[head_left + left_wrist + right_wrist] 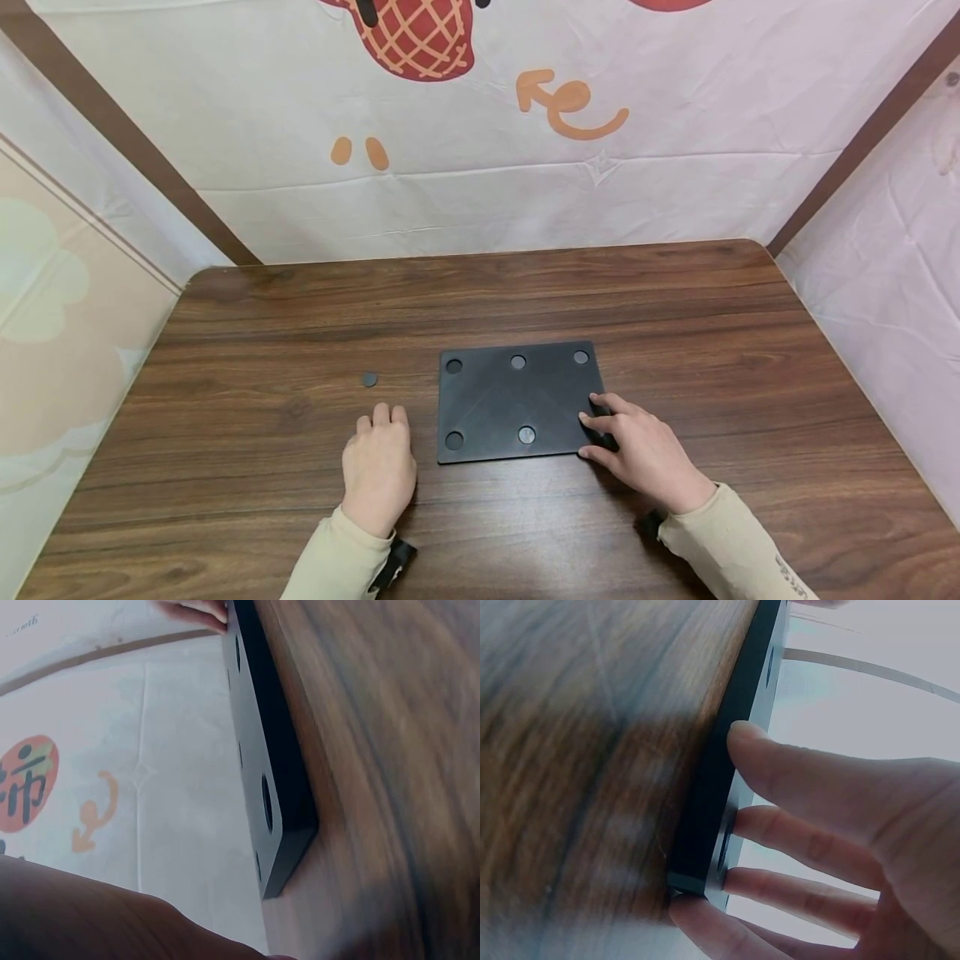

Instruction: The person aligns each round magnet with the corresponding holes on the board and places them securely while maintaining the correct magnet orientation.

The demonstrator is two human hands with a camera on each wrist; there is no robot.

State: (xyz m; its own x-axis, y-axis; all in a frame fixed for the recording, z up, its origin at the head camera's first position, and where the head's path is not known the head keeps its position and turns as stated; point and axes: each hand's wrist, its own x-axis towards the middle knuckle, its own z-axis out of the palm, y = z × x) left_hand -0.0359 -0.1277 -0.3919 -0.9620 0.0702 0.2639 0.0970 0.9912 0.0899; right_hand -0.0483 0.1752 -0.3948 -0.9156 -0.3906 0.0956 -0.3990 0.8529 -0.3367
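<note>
A flat black rectangular plate (487, 400) with round recesses lies on the wooden table. Lighter discs show in the top middle, top right and bottom middle recesses; the two left ones look dark. My right hand (648, 450) holds the plate's near right corner: in the right wrist view the thumb (746, 742) presses the side edge and the other fingers lie about the corner. My left hand (378, 471) is low over the table left of the plate, fingers bent down and fingertips hidden; I cannot tell whether it holds anything. Just beyond it lies a small dark disc (370, 379).
The brown wood-grain table (300, 308) reaches back to a white printed cloth (480, 200) hung behind it. More cloth hangs at the left and right sides. Dark straps (393, 562) sit at both wrists, by the light sleeves.
</note>
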